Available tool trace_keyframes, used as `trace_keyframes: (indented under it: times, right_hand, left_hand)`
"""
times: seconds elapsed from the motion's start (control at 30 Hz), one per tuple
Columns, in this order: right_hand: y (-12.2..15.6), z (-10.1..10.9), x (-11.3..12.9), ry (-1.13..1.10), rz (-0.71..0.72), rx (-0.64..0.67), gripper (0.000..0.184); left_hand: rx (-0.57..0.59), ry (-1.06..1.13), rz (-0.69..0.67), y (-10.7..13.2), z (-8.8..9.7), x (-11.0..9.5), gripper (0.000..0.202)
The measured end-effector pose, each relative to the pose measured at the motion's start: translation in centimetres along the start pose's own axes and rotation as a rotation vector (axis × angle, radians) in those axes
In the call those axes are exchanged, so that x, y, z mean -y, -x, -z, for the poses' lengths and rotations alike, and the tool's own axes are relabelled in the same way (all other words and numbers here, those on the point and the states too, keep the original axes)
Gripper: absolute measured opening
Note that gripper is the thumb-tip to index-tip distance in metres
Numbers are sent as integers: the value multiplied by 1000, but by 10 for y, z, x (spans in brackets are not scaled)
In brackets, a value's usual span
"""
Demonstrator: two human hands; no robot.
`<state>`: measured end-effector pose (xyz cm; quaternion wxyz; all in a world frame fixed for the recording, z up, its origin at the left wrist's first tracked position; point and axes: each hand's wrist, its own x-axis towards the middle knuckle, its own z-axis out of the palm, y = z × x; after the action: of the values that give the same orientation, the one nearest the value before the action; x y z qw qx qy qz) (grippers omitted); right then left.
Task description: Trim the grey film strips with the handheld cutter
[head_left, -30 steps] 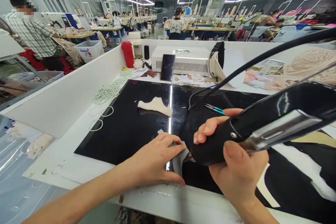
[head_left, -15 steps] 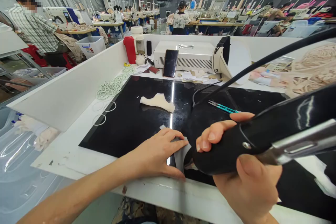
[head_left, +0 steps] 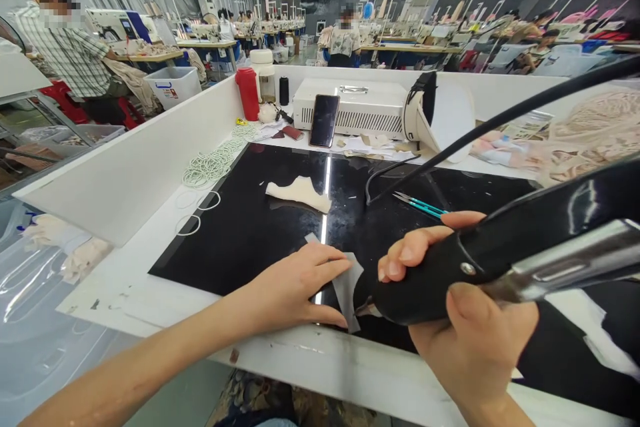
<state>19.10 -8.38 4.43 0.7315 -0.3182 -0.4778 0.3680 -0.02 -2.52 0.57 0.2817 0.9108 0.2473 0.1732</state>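
Note:
My left hand (head_left: 305,280) lies flat on the black sheet with its fingers spread. Its thumb and index finger rest at the left edge of a thin, translucent greyish piece (head_left: 349,283) with a curved right side. My right hand (head_left: 470,333) wraps round a thick black corded hand tool (head_left: 425,280) with a silver lever (head_left: 565,263). The tool's small metal tip (head_left: 369,309) points left at the curved edge; I cannot tell whether it touches. Beyond my hands lies a cream, curved pad-like piece (head_left: 300,193). Turquoise-handled tweezers (head_left: 423,205) lie beyond the tool.
Low white walls (head_left: 130,160) border the table. A white vented box (head_left: 350,103), a phone (head_left: 325,120) and a red cup (head_left: 247,93) stand at the back. Pale green cord (head_left: 213,163) lies left. A black cable (head_left: 480,127) arches right. People sit among sewing machines beyond.
The tool and my right hand have shifted slightly away from me. My left fingers have drawn a little left, and more of the translucent piece shows.

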Motion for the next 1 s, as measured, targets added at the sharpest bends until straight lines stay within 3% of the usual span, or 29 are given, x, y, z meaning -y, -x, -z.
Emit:
trace_keyframes:
  times: [0.2, 0.43, 0.73, 1.0]
  right_hand:
    - [-21, 15, 2, 70, 70, -128, 40]
    - [-42, 26, 0, 130, 137, -258, 34]
    - [-22, 0, 0, 0, 71, -111, 40]
    - [-14, 2, -9, 0, 56, -41, 41]
  left_hand:
    - [-39, -164, -39, 11, 1, 7, 29]
    - [-55, -83, -147, 12, -8, -9, 21]
    - [-54, -16, -90, -7, 3, -2, 19]
    - [-13, -22, -85, -7, -1, 1, 20]
